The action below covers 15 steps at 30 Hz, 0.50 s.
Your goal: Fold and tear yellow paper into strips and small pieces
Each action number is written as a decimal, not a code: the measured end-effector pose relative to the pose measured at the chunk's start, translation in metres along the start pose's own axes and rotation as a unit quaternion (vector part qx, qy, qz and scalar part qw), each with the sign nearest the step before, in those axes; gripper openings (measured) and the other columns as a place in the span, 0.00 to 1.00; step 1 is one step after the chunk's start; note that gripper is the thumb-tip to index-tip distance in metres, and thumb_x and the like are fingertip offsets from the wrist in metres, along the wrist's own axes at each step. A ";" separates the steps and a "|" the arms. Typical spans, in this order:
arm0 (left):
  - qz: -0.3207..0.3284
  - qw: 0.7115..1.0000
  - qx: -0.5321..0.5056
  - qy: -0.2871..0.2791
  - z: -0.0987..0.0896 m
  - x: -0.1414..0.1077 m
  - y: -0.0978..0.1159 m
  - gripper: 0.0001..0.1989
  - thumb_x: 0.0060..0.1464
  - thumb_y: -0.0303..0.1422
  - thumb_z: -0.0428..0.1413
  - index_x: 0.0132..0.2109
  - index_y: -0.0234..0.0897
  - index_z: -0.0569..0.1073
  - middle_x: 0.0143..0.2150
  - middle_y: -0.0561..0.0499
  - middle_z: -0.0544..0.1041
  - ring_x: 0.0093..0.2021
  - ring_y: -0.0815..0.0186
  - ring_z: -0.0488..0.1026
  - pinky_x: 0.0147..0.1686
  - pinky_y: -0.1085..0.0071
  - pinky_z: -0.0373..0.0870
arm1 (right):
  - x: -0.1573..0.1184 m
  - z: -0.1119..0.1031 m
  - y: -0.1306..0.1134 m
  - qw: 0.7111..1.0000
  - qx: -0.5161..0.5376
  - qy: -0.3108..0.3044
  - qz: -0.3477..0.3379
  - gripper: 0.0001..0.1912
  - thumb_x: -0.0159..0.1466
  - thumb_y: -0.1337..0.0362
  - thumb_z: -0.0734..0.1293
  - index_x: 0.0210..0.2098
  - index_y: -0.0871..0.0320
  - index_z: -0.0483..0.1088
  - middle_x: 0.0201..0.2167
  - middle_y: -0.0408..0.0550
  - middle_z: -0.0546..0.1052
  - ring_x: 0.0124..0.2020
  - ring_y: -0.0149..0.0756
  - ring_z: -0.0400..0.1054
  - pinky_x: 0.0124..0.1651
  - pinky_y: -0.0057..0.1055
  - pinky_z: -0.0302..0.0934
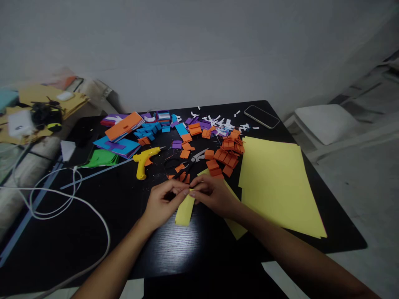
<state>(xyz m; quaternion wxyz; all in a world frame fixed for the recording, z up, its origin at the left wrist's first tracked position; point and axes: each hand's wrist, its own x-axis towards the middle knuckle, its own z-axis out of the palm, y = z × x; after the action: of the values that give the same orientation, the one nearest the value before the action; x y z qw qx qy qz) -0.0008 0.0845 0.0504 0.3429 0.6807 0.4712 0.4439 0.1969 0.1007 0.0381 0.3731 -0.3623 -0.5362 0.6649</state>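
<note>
The black tabletop (93, 232) carries everything before you. Largest on it are the yellow sheets (277, 182), stacked flat on your right, well clear of your hands. To your left a white cable (77, 199) loops over the tabletop's near corner. At the far left lies a paper stack (123, 137) of orange, blue and purple pieces, with green paper just beside it. Between that stack and the yellow sheets sits a heap of orange squares (227, 153), with blue and purple bits and white scraps scattered behind them. A phone (261, 116) lies face up at the far edge, apart from the rest. A yellow glue gun (144, 160) lies on its side left of centre, and scissors (191, 162) lie closed just beyond your fingers.

Your left hand (162, 203) and right hand (215, 195) meet at the middle of the tabletop. Both pinch the top end of a yellow strip (185, 211), fingertips nearly touching each other. The strip hangs down toward you from that grip, its lower end at or near the tabletop; you cannot tell whether it touches. Under your right hand a second yellow piece (235, 226) lies flat.
</note>
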 end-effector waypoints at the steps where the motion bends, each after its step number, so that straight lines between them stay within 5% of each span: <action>1: -0.006 1.000 -0.006 0.007 0.000 0.000 0.001 0.02 0.58 0.28 0.65 0.38 0.38 0.83 0.28 0.54 0.81 0.26 0.72 0.76 0.28 0.80 0.73 | 0.000 -0.001 0.000 1.000 -0.006 0.005 -0.006 0.11 0.63 0.60 0.74 0.41 0.55 0.71 0.29 0.42 0.81 0.30 0.33 0.77 0.35 0.29 0.70; 8: -0.039 0.998 -0.020 0.049 0.000 0.000 0.001 0.01 0.57 0.29 0.65 0.37 0.37 0.82 0.25 0.56 0.79 0.23 0.73 0.74 0.25 0.80 0.71 | 0.001 -0.002 0.001 0.998 -0.005 0.053 -0.031 0.10 0.61 0.61 0.75 0.41 0.55 0.75 0.32 0.43 0.82 0.32 0.34 0.78 0.39 0.31 0.72; 15: -0.026 0.999 -0.008 0.031 -0.001 0.000 0.000 0.04 0.57 0.30 0.65 0.40 0.37 0.83 0.30 0.52 0.83 0.27 0.70 0.78 0.29 0.77 0.74 | 0.001 -0.002 0.002 0.996 -0.010 0.077 -0.041 0.08 0.61 0.60 0.75 0.38 0.55 0.78 0.33 0.44 0.83 0.33 0.34 0.79 0.40 0.31 0.73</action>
<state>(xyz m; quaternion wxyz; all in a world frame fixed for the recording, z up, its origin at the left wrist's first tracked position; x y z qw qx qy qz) -0.0012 0.0844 0.0510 0.3452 0.6515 0.4957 0.4589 0.1984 0.1022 0.0359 0.4369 -0.3934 -0.5268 0.6139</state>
